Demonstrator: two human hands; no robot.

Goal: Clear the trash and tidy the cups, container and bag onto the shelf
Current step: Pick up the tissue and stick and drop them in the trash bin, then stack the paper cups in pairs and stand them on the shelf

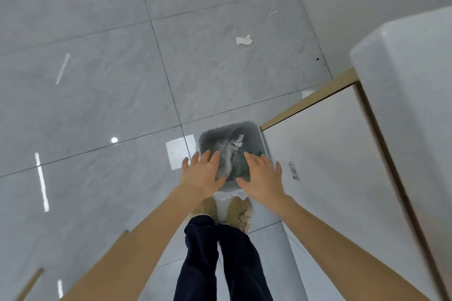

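A grey trash bin lined with a clear plastic bag stands on the floor below me, against a white cabinet. Crumpled paper scraps and greenish trash lie inside it. My left hand hovers flat over the bin's near left side, fingers spread, holding nothing. Over the near right side my right hand is spread the same way and empty. A torn white paper scrap lies on the floor farther off.
A white cabinet side with a wooden edge stands right of the bin, a white rounded top above it. My shoes stand just behind the bin. A thin white strip lies on the grey tile floor.
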